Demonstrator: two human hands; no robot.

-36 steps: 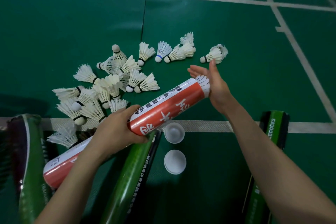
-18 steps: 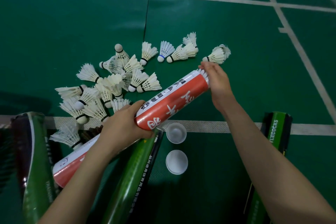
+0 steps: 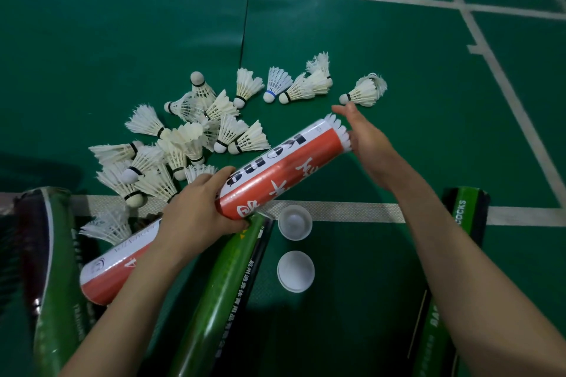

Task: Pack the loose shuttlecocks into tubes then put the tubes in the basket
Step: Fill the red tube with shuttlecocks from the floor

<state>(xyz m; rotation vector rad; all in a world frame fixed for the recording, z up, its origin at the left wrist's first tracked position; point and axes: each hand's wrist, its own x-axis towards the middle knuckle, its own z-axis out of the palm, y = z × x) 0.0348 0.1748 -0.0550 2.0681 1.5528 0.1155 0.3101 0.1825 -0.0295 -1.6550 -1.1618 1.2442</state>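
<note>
the left hand (image 3: 196,211) grips the near end of the red and white tube (image 3: 281,168), fingers curled around it, and holds it slanted above the floor with the open mouth toward far right. the feathers of a shuttlecock (image 3: 340,131) stick out of this mouth. the right hand (image 3: 364,144) is flat against them, fingers straight and close together, pinching nothing.

the main risk, i think, is at the mouth. if the palm pushes at an angle, the feathers can bend or break on the rim, or the shuttlecock can jam crooked and block the next one. the tube is held only at one end, so a strong push may make it slide or swing in the left hand.

many loose shuttlecocks (image 3: 183,138) lie in a pile on the floor to the far left, and one lone shuttlecock (image 3: 364,90) lies just beyond the right fingertips. a careless reach could scatter them.

two white caps (image 3: 295,222) lie below the tube, beside a green tube (image 3: 226,294); they could be knocked away. i see no basket here.
</note>
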